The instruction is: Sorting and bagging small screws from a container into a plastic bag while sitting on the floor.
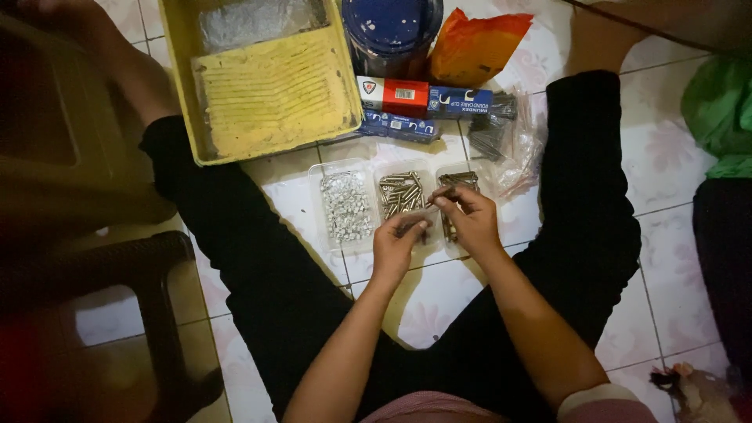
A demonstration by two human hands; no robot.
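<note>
A clear plastic tray (316, 205) with three compartments lies on the tiled floor between my legs. Its left compartment holds small silvery pieces (345, 205), the middle one holds metal screws (401, 193), the right one holds more screws (460, 179). My left hand (398, 245) rests at the tray's near edge with its fingers curled around a few screws. My right hand (468, 217) hovers over the right compartment and pinches a single screw between thumb and fingers.
A yellow paint tray (266, 86) lies at the top left, beside a blue can (392, 31), an orange bag (474, 47), small red and blue boxes (423, 102) and a clear bag of nails (501, 133). A dark stool (117, 266) stands left; green cloth (721, 110) right.
</note>
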